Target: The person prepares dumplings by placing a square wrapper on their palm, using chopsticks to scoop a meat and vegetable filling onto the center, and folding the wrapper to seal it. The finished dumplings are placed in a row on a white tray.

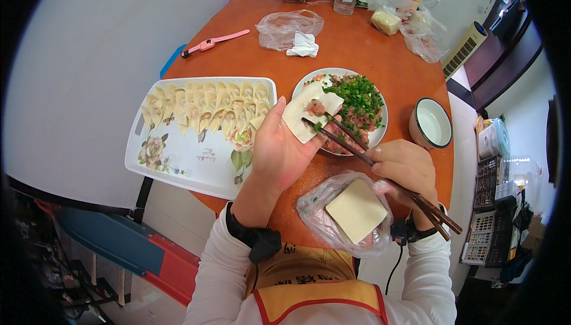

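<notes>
On the reddish-brown table [357,42], seen from the head view, a white floral tray [214,173] held rows of folded dumplings [229,102]; a white plate [309,77] bore minced meat [366,124] and chopped greens [355,94]. A clear plastic bag [309,206] contained stacked wrappers [357,211]; a dark-rimmed white bowl [419,137] stood right of the plate. The left hand [282,152], palm up and spread, supported a single wrapper [295,118] bearing some meat filling [315,108], beside the plate's near-left edge. The right hand [407,161] gripped dark chopsticks [351,150], their tips at that wrapper.
</notes>
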`<state>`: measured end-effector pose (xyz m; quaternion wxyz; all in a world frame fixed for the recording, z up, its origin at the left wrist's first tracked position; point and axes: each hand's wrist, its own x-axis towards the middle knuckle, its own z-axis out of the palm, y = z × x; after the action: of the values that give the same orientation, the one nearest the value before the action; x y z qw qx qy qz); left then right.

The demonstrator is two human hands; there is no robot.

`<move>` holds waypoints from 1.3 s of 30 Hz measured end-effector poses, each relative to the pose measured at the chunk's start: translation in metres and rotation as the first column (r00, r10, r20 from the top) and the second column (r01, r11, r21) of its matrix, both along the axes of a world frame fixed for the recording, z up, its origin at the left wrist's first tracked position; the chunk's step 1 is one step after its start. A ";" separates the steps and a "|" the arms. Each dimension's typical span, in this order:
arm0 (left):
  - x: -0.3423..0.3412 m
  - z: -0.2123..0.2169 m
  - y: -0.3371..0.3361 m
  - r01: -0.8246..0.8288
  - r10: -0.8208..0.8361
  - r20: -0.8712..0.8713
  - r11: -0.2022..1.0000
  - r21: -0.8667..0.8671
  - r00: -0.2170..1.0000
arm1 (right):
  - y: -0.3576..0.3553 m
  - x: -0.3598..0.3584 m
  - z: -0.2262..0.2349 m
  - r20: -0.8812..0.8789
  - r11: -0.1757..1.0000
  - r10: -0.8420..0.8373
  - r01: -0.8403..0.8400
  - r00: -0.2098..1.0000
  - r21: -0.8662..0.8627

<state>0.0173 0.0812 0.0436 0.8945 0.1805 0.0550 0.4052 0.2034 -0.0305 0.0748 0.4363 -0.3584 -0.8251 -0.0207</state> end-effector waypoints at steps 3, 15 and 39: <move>-0.001 -0.006 0.004 -0.018 0.018 -0.055 1.000 0.003 0.998 | -0.006 0.003 0.000 -0.036 0.999 -0.008 0.007 0.999 -0.034; 0.005 0.002 -0.009 0.074 -0.080 -0.117 0.996 -0.058 0.990 | -0.008 0.007 -0.012 -0.458 0.983 -0.157 0.092 0.875 -0.160; 0.005 -0.006 -0.004 0.017 -0.027 -0.091 0.995 -0.103 0.995 | -0.013 0.016 -0.011 -0.572 0.993 -0.096 0.116 0.814 -0.001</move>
<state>0.0220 0.0776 0.0377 0.9036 0.1537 0.1150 0.3831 0.2196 -0.0434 0.0636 0.6675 -0.3860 -0.6348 0.0495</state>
